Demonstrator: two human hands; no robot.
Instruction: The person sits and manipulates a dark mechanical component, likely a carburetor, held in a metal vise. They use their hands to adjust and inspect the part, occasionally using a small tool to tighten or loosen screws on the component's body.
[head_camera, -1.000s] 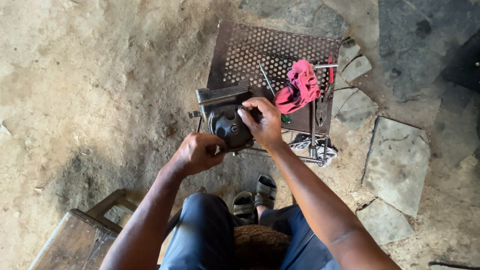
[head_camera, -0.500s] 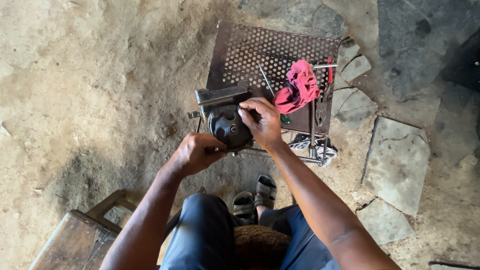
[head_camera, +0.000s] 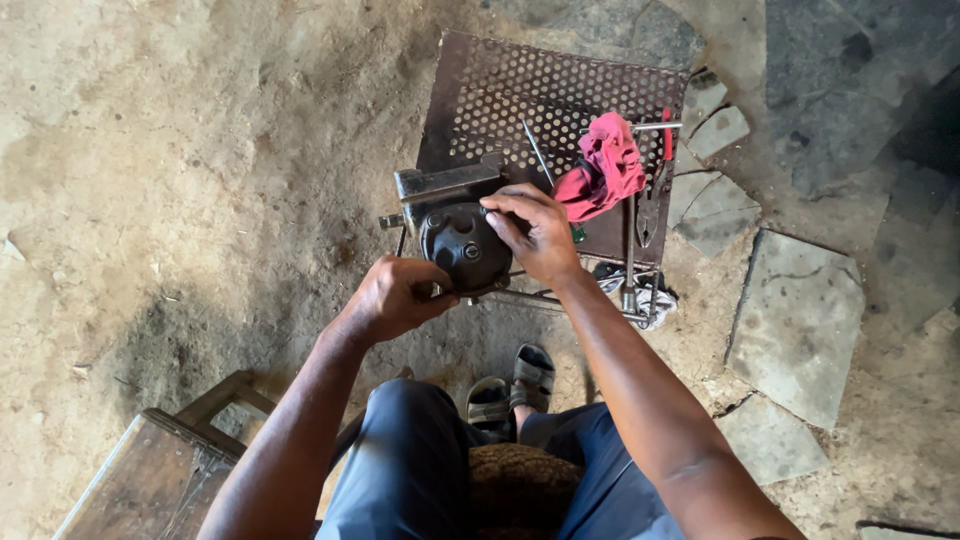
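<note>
A dark round metal machine part (head_camera: 462, 245) sits clamped in a grey vise (head_camera: 440, 185) at the near edge of a rusty perforated metal stand (head_camera: 500, 95). My right hand (head_camera: 535, 232) rests on the part's right side, fingers curled over its top edge. My left hand (head_camera: 395, 298) is closed in a fist at the part's lower left, around something small that is hidden by the fingers.
A red rag (head_camera: 605, 165), a thin metal rod (head_camera: 537, 152), red-handled pliers (head_camera: 660, 170) and a long steel tool (head_camera: 627, 250) lie on the stand. A wooden bench (head_camera: 150, 470) is at lower left. Flat stone slabs (head_camera: 795, 320) cover the ground at right. My sandalled feet (head_camera: 510, 385) are below the stand.
</note>
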